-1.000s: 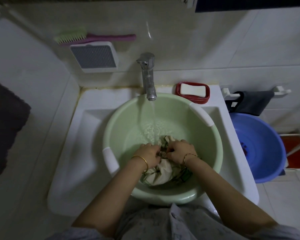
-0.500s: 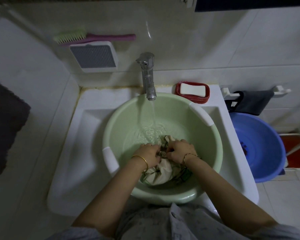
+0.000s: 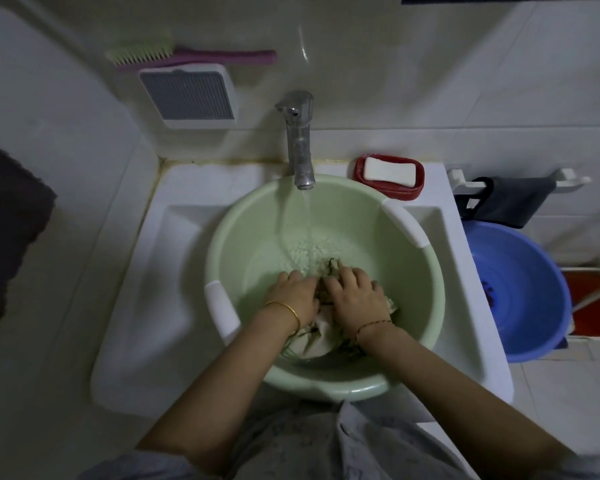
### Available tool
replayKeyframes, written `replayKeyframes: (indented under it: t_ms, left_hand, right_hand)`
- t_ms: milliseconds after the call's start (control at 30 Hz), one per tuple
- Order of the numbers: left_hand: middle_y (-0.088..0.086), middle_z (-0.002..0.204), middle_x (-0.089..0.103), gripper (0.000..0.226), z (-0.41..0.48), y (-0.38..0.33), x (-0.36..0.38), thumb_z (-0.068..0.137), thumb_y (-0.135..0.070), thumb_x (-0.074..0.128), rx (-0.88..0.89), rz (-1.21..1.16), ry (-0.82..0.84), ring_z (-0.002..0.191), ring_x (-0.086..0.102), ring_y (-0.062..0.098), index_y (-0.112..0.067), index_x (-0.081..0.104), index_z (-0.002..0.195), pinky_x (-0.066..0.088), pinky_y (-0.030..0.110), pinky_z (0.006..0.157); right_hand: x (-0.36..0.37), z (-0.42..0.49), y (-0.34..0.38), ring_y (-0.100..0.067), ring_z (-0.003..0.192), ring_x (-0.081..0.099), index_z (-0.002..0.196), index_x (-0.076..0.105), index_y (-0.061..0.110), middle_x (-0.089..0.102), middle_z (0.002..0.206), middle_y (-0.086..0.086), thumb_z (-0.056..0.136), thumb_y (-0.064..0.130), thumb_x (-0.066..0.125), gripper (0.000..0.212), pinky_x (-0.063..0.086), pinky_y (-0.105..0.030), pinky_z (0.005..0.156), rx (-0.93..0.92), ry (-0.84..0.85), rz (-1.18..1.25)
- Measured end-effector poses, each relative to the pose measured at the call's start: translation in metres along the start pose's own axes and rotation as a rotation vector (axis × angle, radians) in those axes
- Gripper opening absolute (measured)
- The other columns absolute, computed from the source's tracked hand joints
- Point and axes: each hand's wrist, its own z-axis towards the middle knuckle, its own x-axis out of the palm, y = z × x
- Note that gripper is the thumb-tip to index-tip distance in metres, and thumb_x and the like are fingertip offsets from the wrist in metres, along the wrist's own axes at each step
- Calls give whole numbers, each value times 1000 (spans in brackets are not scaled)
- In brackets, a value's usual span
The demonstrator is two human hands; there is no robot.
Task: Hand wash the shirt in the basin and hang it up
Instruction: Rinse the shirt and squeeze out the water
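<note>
Head view showed the shirt [image 3: 317, 336] bunched low in the green basin [image 3: 409, 271] on the white sink [image 3: 174, 271], left hand [image 3: 293, 294] and right hand [image 3: 355, 296] side by side, apparently clutching its cloth, while the tap [image 3: 299, 143] ran water beside them.

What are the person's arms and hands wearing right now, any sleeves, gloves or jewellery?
No gloves: both hands are bare. The left hand has a thin gold bangle at its wrist. The right hand has a thin dark red cord bracelet at its wrist. Both forearms are bare; grey patterned fabric shows only at the frame's bottom edge.
</note>
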Motion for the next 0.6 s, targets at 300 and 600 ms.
replayKeyframes:
  t_ms: [300, 600]
  left_hand:
    - [14, 143, 34, 61, -3, -3, 8, 95, -43, 42, -17, -39, 135, 132, 29, 32, -21, 20, 147, 29, 43, 109]
    - [13, 157, 11, 75, -1, -3, 15, 95, -50, 35, -57, -68, 298, 144, 10, 33, -26, -10, 151, 13, 44, 118]
  right_hand:
    - [12, 3, -3, -32, 132, 29, 134, 37, 18, 26, 147, -12, 95, 35, 39, 43, 36, -49, 101, 47, 28, 32]
    - [14, 5, -6, -32, 133, 28, 139, 32, 19, 26, 148, -10, 93, 33, 41, 49, 34, -48, 102, 62, 48, 58]
